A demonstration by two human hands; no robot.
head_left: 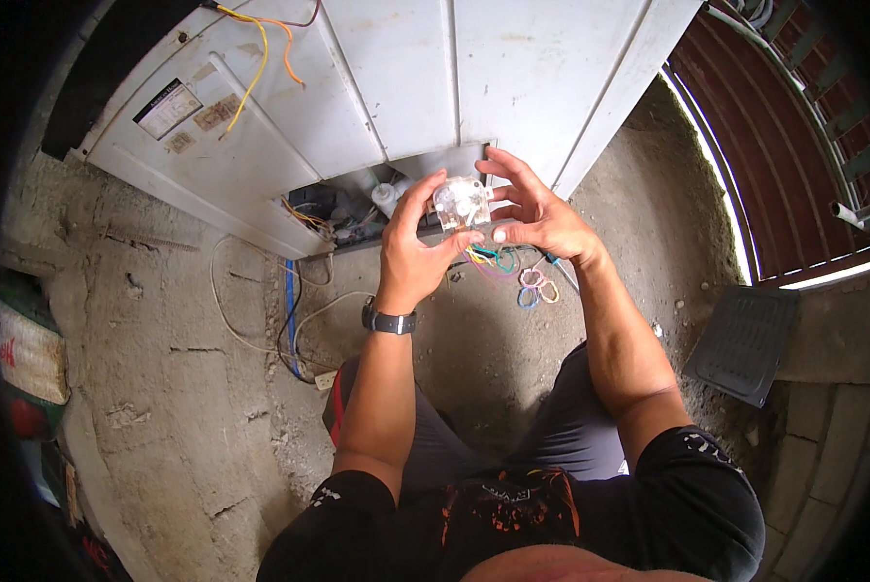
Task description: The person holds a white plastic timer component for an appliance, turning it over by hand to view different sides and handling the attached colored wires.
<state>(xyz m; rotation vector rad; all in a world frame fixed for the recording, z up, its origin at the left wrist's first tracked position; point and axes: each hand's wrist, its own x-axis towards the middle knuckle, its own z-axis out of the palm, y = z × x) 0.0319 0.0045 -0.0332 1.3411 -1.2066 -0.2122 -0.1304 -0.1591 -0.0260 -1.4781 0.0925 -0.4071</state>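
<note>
A clear plastic module point(461, 199) with white inner parts is held up before the machine's lower opening. My left hand point(413, 252) is closed on its left and lower edge. My right hand point(542, 221) has its fingers apart and curved beside the module's right edge; I cannot tell whether the fingertips touch it. Coloured wires point(493, 260) hang below the module, some in loose loops point(538, 283). The white appliance point(386, 68) has loose yellow and orange wires point(260, 53) near its top left, and hoses and wiring point(311, 218) inside the opening.
Pale and black cables point(224, 301) and a blue line point(290, 306) lie on the concrete floor by a socket block point(326, 380). A dark plastic panel point(743, 344) lies at the right, below a red metal gate point(774, 145). Sacks point(30, 359) sit at the far left.
</note>
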